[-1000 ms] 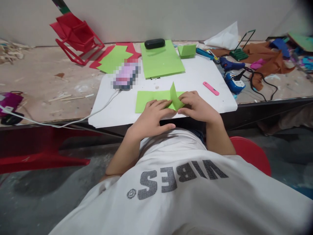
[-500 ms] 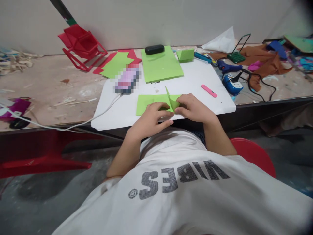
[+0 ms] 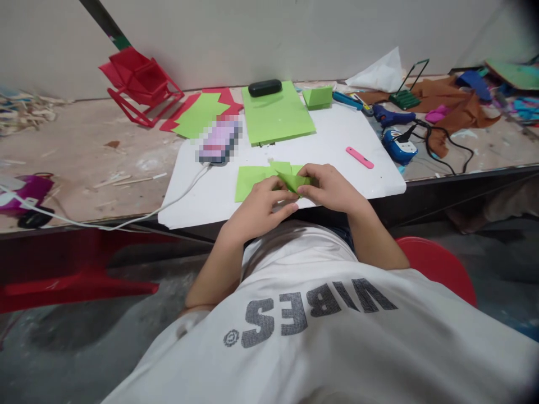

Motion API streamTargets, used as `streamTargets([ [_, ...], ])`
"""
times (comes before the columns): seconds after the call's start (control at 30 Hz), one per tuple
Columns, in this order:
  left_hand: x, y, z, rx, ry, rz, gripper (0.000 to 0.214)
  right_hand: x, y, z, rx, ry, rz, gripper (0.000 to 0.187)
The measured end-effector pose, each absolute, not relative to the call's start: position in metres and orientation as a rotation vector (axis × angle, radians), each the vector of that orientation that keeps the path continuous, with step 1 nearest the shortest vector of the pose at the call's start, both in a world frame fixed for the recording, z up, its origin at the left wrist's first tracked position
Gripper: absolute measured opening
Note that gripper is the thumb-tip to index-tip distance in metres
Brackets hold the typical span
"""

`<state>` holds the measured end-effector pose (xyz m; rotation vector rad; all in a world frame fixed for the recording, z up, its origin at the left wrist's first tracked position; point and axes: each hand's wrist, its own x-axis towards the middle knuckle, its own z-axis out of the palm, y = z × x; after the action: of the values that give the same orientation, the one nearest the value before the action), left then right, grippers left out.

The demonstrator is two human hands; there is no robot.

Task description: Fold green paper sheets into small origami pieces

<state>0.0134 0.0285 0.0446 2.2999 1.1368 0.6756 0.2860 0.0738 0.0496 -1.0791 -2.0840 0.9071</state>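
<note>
A strip of light green paper (image 3: 252,179) lies near the front edge of a white sheet (image 3: 337,140) on the workbench. My left hand (image 3: 261,205) rests on the strip's middle, its fingers curled and pinching the fold. At the strip's right end my right hand (image 3: 330,188) pinches the same folded flap (image 3: 292,179), which now lies low against the paper. The two hands almost touch at the fold.
Behind the strip lie a green card sheet (image 3: 275,115) with a black case (image 3: 264,87), a blurred phone (image 3: 219,140) with a white cable, and a pink cutter (image 3: 360,157). A red model chair (image 3: 138,84) stands back left; a blue glue gun (image 3: 391,118) and fabric scraps lie right.
The upright green flap between my hands has been folded down flat. Both hands stayed on the fold, moving slightly closer together.
</note>
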Motion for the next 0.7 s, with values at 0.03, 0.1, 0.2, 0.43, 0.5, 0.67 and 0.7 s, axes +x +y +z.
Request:
streamTargets([
  [0.03,0.014,0.031,0.045,2.273,1.167,0.699,0.027,0.286,0.074,0.05,-1.082,-2.074,0.919,0.021],
  [0.1,0.014,0.036,0.046,2.208,1.298,0.799,0.018,0.285,0.076,0.05,-1.083,-2.07,0.94,0.022],
  [0.2,0.015,0.043,0.041,2.122,1.449,1.011,0.044,0.285,0.079,0.051,-1.089,-2.092,0.955,0.024],
  [0.43,0.017,0.047,0.03,2.22,1.505,0.912,0.023,0.283,0.082,0.049,-1.143,-2.22,0.892,0.043],
  [0.5,0.017,0.047,0.029,2.229,1.557,0.89,0.013,0.283,0.082,0.047,-1.181,-2.243,0.826,0.041],
  [0.67,0.016,0.047,0.028,2.232,1.738,0.824,0.015,0.281,0.082,0.043,-1.232,-2.306,0.648,0.044],
  [0.7,0.016,0.047,0.028,2.231,1.755,0.813,0.016,0.281,0.082,0.042,-1.238,-2.317,0.635,0.044],
])
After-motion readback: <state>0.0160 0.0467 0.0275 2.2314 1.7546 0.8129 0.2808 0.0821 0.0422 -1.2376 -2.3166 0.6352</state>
